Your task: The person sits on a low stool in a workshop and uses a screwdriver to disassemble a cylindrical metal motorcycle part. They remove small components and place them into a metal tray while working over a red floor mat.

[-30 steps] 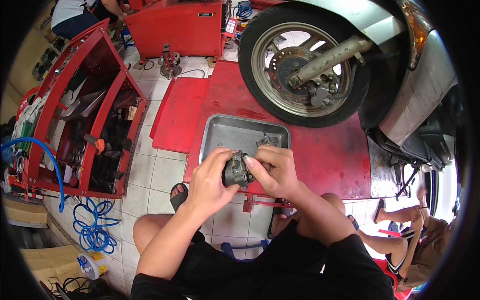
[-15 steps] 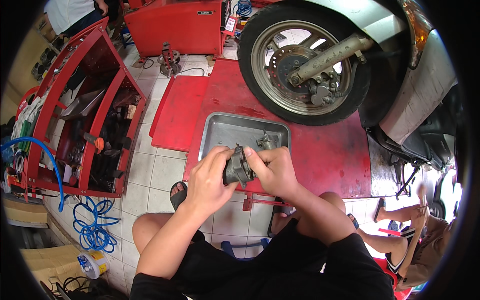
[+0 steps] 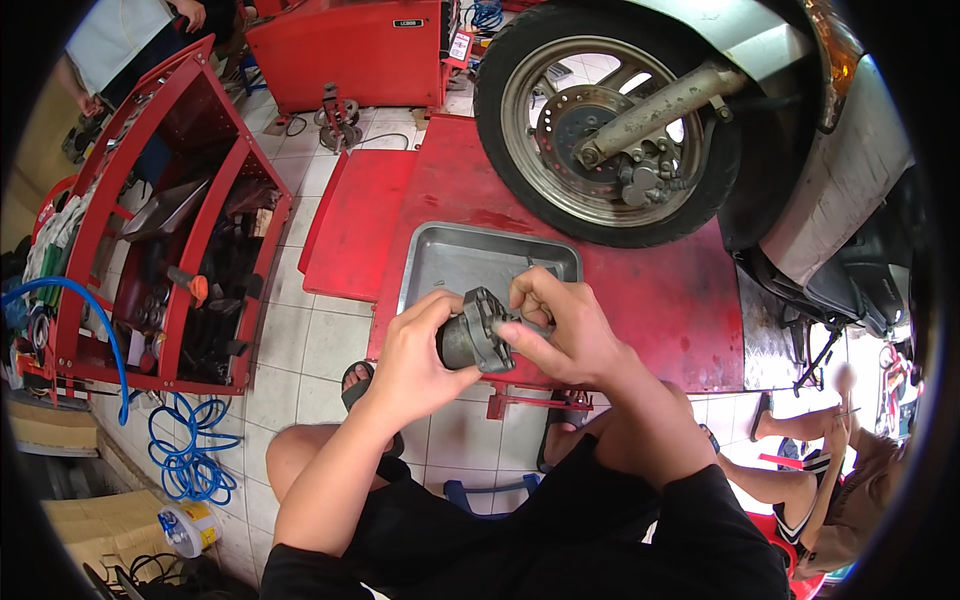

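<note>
A dark grey, roughly cylindrical metal part (image 3: pixel 459 344) with a wider flanged end is held over the near edge of a metal tray (image 3: pixel 460 256). My left hand (image 3: pixel 412 350) is closed around its body, thumb underneath and fingers over the top. The flanged face is turned toward my right hand (image 3: pixel 565 330). That hand's fingers are curled but apart from the thumb, whose tip is at the flange; whether it touches cannot be told. Something in the tray behind my right hand is mostly hidden.
The tray sits on a red platform (image 3: pixel 650 310) below a motorbike's front wheel (image 3: pixel 605 130). To the left stands a red tool cart (image 3: pixel 235 190), with a coiled blue hose (image 3: pixel 190 450) on the tiles. Another person (image 3: pixel 815 490) sits at right; someone stands (image 3: pixel 120 50) at far left.
My right hand has let go of the flanged end and drawn a little right, its fingers opening. In my left hand the part has turned, showing more of its flanged face.
</note>
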`<state>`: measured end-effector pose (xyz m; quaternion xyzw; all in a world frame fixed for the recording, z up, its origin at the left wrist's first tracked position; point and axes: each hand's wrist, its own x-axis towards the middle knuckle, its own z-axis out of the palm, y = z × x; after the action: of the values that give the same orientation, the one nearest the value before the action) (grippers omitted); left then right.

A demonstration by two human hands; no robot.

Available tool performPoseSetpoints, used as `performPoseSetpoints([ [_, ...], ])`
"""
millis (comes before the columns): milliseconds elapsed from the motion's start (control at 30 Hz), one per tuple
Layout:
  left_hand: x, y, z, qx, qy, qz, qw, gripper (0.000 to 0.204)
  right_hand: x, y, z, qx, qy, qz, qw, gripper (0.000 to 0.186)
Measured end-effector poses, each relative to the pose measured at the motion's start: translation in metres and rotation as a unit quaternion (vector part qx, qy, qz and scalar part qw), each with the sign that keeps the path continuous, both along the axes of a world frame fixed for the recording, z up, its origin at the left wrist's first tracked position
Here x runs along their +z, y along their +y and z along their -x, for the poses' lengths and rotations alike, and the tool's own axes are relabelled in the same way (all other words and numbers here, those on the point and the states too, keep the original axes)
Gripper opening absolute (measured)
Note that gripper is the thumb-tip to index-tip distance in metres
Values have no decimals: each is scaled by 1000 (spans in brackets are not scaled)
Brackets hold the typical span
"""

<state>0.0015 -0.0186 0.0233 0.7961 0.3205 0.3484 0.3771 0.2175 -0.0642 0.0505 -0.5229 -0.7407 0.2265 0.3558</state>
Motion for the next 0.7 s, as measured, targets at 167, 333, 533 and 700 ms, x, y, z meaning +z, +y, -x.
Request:
performPoseSetpoints([
  [167, 0, -5, 1, -67, -17, 83, 994, 48, -8, 4, -10, 111, -28, -102, 988, 30],
  [333, 6, -8, -1, -45, -7, 86, 995, 49, -15, 6, -11, 119, -59, -127, 983, 30],
  [533, 3, -9, 0, -15, 15, 27, 999, 48, -25, 3, -2, 79, -69, -130, 986, 31],
  [700, 1, -10, -1, 1, 7, -4, 1000, 49, -29, 3, 1, 62, -62, -133, 987, 31],
])
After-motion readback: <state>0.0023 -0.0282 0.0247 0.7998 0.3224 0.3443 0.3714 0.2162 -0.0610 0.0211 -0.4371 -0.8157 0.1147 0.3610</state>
